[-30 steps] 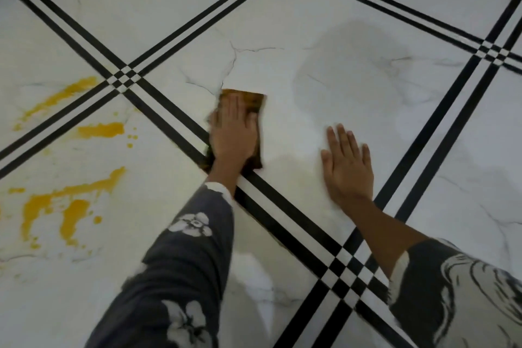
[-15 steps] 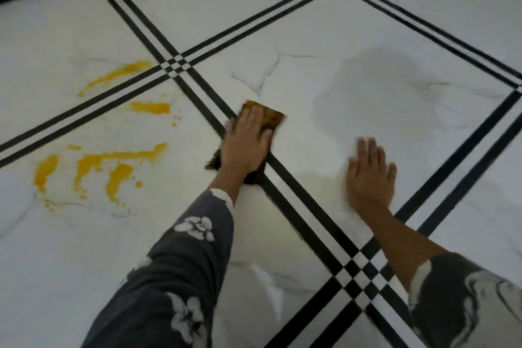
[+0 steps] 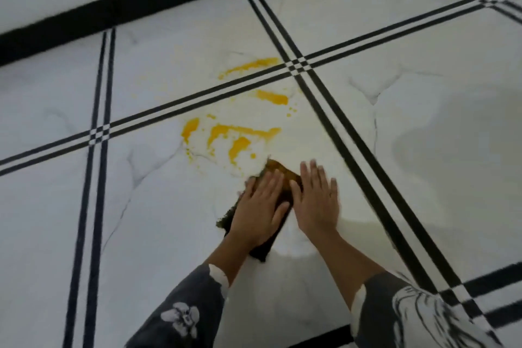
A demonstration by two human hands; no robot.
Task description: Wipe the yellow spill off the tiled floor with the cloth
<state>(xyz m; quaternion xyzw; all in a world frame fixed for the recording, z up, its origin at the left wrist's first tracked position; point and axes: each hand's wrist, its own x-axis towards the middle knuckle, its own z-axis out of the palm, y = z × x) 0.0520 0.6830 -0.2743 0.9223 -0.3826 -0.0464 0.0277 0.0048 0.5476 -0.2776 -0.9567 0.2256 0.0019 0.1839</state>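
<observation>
Pressing hands: left hand (image 3: 260,206) flat on the cloth (image 3: 284,176), fingers straight, nothing gripped; right hand (image 3: 316,198) flat beside it, thumb edge at the cloth.
Cloth: centre-right of frame, just below-right of the yellow spill (image 3: 243,135).
Spill: streaks at frame centre, more above the striped line.
Risk: a stained cloth could smear yellow wider, and the palms could slip on the tiled floor (image 3: 169,206).
</observation>
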